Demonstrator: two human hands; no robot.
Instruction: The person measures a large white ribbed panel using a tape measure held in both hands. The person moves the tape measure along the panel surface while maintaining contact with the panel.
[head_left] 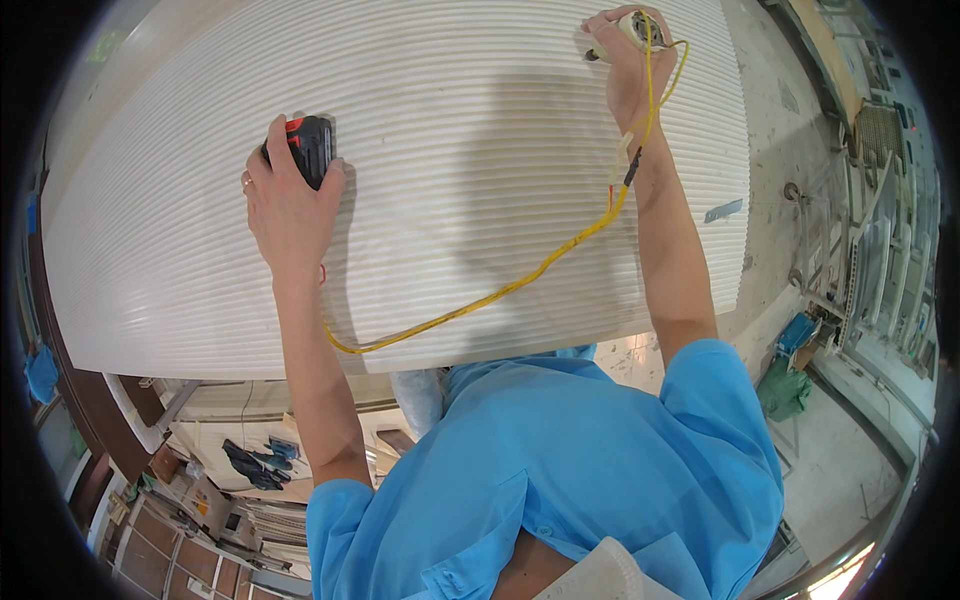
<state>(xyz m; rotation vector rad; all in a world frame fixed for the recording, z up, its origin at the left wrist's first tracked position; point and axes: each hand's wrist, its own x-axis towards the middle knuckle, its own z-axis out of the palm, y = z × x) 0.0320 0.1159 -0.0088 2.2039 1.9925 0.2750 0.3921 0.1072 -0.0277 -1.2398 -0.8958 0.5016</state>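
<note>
My left hand [287, 205] is closed around a black and red tool battery pack [314, 150], on the left part of a white ribbed panel [420, 160]. Farther off to the right, my right hand [632, 80] grips a small round whitish device with an open motor-like end [650, 30]; its exact kind does not show. Thin yellow wires leave that device and run along my right wrist to a dark-wrapped joint. From there a yellow cable [530, 288] sags across the panel toward my left forearm, where its end is hidden. A short red wire shows beside that forearm.
A small grey strip [723, 211] lies near the panel's right edge. Metal racks [870, 240] stand beyond it on the right. Below right is a green bag [785, 388]. Dark gloves [255, 464] lie on a surface below the panel's near left side.
</note>
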